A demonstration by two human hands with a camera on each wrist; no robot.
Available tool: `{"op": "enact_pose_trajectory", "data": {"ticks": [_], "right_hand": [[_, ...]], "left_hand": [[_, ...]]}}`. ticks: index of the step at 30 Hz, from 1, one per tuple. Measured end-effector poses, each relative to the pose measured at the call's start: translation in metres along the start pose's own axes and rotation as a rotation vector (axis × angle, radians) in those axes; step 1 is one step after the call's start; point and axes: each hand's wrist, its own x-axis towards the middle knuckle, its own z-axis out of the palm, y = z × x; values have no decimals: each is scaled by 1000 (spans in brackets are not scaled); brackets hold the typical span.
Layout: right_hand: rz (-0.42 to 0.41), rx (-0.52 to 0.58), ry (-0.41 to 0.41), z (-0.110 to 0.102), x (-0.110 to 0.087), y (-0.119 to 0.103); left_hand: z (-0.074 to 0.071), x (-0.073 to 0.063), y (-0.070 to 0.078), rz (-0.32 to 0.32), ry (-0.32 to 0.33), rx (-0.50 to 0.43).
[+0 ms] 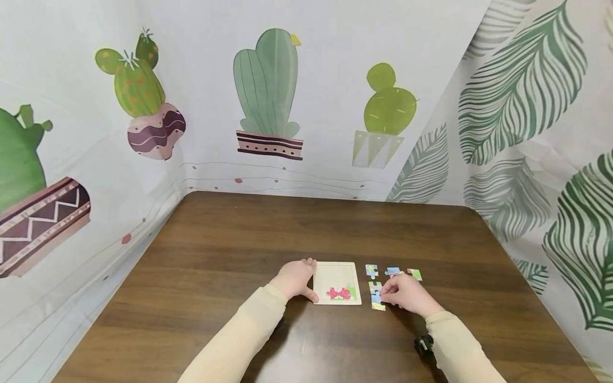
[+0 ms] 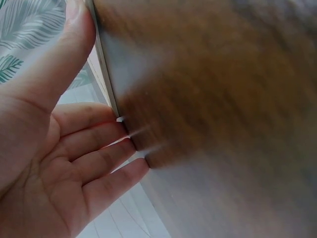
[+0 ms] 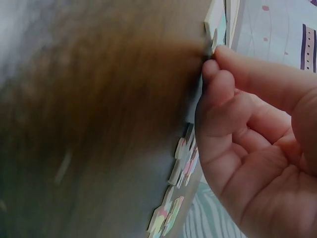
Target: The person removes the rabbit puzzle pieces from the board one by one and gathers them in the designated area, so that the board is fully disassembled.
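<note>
A shallow, pale puzzle tray [image 1: 331,272] lies on the table, with joined pink and green puzzle pieces [image 1: 341,293] in its near right part. My left hand [image 1: 294,279] rests along the tray's left edge, thumb at the near corner and fingers at the far one. In the left wrist view those fingers [image 2: 101,161] are nearly straight. Right of the tray, my right hand [image 1: 407,294] pinches a blue puzzle piece [image 1: 377,297] between thumb and forefinger. Its other fingers are curled in, as the right wrist view shows. The fingertips partly hide the piece.
Loose puzzle pieces form a row beyond my right hand: a blue-yellow piece [image 1: 371,270], a blue piece [image 1: 393,271] and a green-red piece [image 1: 414,274]. Brown wooden table [image 1: 230,234] surrounds everything. A cactus-print cloth [image 1: 330,106] hangs behind its far edge.
</note>
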Motion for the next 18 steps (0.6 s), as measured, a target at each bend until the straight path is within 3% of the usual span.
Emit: {"op": "enact_pose_trajectory", "data": {"ticks": [9,18], "right_hand": [[63,-41,44,3,-1,-6],[-21,-158,140,2,5,-12]], "left_hand": [[0,-1,0,4,9,-2],[-2,-2,1,3,3,0]]}}
